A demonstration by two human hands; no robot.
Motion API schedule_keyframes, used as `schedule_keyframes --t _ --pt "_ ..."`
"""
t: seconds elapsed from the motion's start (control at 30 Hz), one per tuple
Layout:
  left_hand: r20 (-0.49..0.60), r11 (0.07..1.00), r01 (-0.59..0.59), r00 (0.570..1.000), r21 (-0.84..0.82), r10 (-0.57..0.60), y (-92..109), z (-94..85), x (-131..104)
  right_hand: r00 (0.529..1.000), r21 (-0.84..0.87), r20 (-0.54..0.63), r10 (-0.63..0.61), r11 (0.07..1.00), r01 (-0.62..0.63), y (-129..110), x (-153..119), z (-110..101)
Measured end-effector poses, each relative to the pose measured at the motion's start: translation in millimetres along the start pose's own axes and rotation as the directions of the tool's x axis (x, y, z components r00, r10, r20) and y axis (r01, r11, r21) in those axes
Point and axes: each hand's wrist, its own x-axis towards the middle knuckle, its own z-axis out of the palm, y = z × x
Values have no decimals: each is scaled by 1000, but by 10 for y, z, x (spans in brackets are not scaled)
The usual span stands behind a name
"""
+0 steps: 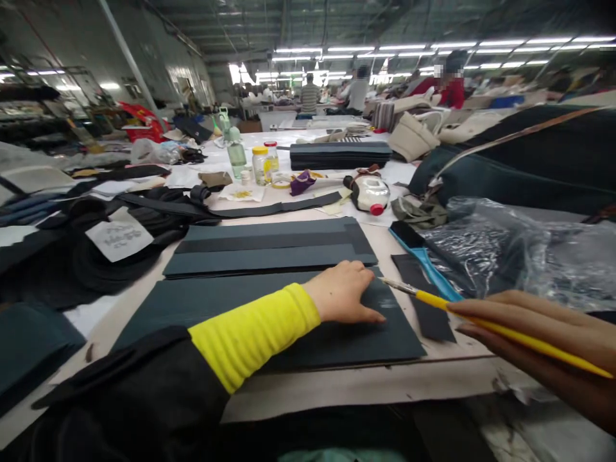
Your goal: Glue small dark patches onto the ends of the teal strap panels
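Note:
My left hand, in a yellow cuff, reaches over a dark blue-green fabric panel on the table. Its thumb is stretched away from the fingers, and the fingertips rest near the panel's far right edge. At the right, my right hand grips a thin paintbrush with a yellow handle. The brush tip points left, close to my left fingertips; whether it touches the panel I cannot tell. Behind lies a stack of similar panels with a black strip across the top one.
A blue-handled brush and a dark strip lie to the right, beside clear plastic. Farther back stand a white jug, jars and a green bottle. Black fabric rolls crowd the left. Several people work in the background.

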Motion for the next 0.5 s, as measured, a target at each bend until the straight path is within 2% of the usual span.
schedule_keyframes --t 0.1,0.23,0.43,0.5 --pt "26 998 32 999 48 -33 66 84 122 998 45 5 -61 997 61 -48 107 44" --pt "40 994 84 995 74 -87 84 133 131 991 94 57 -117 989 111 -44 158 107" --pt "29 995 67 997 74 -69 74 164 135 972 131 206 -116 987 90 -135 -78 -11" --pt "34 994 70 997 80 -73 71 165 137 979 76 197 -55 996 41 -213 -219 -63"
